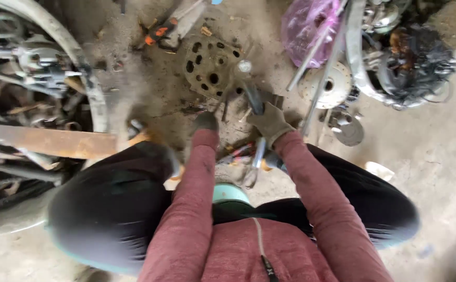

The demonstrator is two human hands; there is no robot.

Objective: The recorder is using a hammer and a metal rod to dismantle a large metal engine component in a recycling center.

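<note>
Grimy round metal engine part, pierced with dark holes, lies on the dusty concrete floor just beyond both gloved hands. Nearest, between the knees, loose screwdrivers and a wrench lie scattered underfoot. The right hand, in a worn grey fabric glove, is closed around a dark tool shaft angled toward the part; the left hand is blurred, so its fingers cannot be told. On oily steel, I judge the tool could slip. Farther off sit a pale brake disc and a crumpled purple plastic bag.
</note>
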